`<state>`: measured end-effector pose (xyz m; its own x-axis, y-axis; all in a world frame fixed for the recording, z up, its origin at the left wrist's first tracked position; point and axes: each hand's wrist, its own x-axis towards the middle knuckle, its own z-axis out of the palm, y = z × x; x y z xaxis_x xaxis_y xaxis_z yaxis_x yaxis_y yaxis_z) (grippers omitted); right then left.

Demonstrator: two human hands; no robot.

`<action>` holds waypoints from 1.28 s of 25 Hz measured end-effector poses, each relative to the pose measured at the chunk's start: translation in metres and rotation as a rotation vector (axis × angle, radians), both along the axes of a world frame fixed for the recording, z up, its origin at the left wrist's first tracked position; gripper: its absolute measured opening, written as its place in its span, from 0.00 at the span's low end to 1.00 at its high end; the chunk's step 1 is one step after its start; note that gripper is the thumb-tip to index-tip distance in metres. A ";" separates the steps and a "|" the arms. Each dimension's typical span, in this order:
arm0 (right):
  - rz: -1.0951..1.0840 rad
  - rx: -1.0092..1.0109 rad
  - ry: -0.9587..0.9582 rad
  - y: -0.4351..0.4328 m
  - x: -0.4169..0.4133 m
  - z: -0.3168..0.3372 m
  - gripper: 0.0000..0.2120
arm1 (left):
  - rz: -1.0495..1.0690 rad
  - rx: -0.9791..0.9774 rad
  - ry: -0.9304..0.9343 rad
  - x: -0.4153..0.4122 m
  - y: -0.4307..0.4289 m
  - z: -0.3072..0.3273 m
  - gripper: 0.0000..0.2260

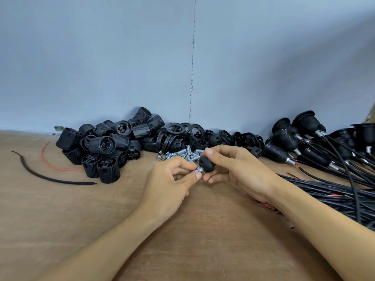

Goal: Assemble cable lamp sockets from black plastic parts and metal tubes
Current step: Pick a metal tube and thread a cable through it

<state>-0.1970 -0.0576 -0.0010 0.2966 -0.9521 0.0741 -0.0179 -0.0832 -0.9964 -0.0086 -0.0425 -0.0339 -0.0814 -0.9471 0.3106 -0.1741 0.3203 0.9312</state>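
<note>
Grey-blue wall [121, 57] is seen behind all the work, and a thin vertical seam [191, 78] runs down it to the back edge of the table [60, 220]. Brown wood is the surface of this table. Bare wood is shown over the near half, to the left of the left forearm and between the two forearms.

At the right edge a thick bundle of black cables [324, 191] is laid, and the finished sockets [300, 138] are lying at its far end, against the wall. On the left, a pile of threaded socket bodies [105, 147] is heaped near the wall. Black rings [176, 128] and small black caps [239, 138] are gathered in the middle behind the hands. A loose black wire [50, 177] and a red wire [52, 165] are lying well apart from the hands, on the far left.

The left hand [168, 187] is curled, and a metal tube [198, 169] is pinched between its thumb and forefinger. The right hand [239, 169] is also curled, and a black cap [207, 164] is held by its thumb and fingertips. The tube is set against the cap, above the table centre; it seems to enter the hole, but this is not clearly seen. Just behind them a small heap of spare metal tubes [182, 154] is lying.
</note>
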 end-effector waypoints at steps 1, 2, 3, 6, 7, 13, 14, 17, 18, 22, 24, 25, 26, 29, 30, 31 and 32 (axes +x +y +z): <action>0.010 0.011 -0.005 -0.001 0.000 0.000 0.21 | 0.010 -0.001 -0.003 0.000 0.000 0.000 0.07; 0.023 0.024 -0.006 -0.001 -0.001 0.000 0.21 | 0.019 -0.004 -0.009 0.000 0.001 0.000 0.07; 0.038 0.036 -0.006 -0.001 -0.001 -0.001 0.20 | 0.026 -0.007 -0.012 0.000 0.001 0.000 0.07; 0.060 0.046 -0.010 0.000 -0.002 -0.001 0.19 | 0.038 -0.025 -0.024 -0.001 0.002 0.001 0.07; 0.056 0.042 -0.012 0.000 -0.002 -0.001 0.19 | 0.044 -0.035 -0.034 -0.001 0.003 0.002 0.08; 0.031 0.019 -0.012 0.001 0.002 -0.001 0.20 | 0.080 -0.078 -0.066 -0.001 0.003 0.003 0.10; 0.039 0.026 -0.007 0.002 0.002 0.000 0.21 | 0.073 -0.077 -0.056 -0.001 0.003 0.003 0.10; 0.017 0.033 0.033 0.003 0.002 0.001 0.22 | 0.053 -0.101 -0.066 -0.002 0.005 0.003 0.11; -0.005 0.021 0.059 0.003 0.003 0.001 0.22 | 0.063 -0.119 -0.091 -0.002 0.005 0.003 0.11; -0.110 -0.065 0.174 0.005 0.010 -0.001 0.17 | 0.085 -0.176 -0.128 -0.003 0.006 0.002 0.13; -0.163 -0.122 0.249 0.006 0.011 -0.003 0.18 | 0.085 -0.194 -0.134 -0.003 0.008 0.003 0.13; -0.182 -0.148 0.291 0.005 0.012 -0.003 0.19 | 0.084 -0.197 -0.133 -0.003 0.008 0.003 0.13; -0.192 -0.164 0.316 0.006 0.011 -0.003 0.19 | 0.081 -0.197 -0.129 -0.003 0.008 0.003 0.12; -0.169 -0.153 0.286 0.006 0.011 -0.003 0.21 | 0.064 -0.186 -0.101 -0.002 0.008 0.002 0.08; -0.152 -0.148 0.269 0.006 0.011 -0.002 0.21 | 0.069 -0.189 -0.096 -0.002 0.008 0.002 0.08; -0.125 -0.146 0.255 0.006 0.009 0.000 0.21 | 0.082 -0.191 -0.091 -0.002 0.008 0.002 0.08; -0.088 -0.140 0.242 0.006 0.008 0.001 0.21 | 0.096 -0.188 -0.083 -0.002 0.007 0.002 0.08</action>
<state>-0.1892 -0.0514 0.0004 0.2384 -0.9604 0.1443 -0.2665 -0.2076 -0.9412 -0.0104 -0.0352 -0.0317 -0.0262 -0.8776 0.4787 -0.2860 0.4654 0.8376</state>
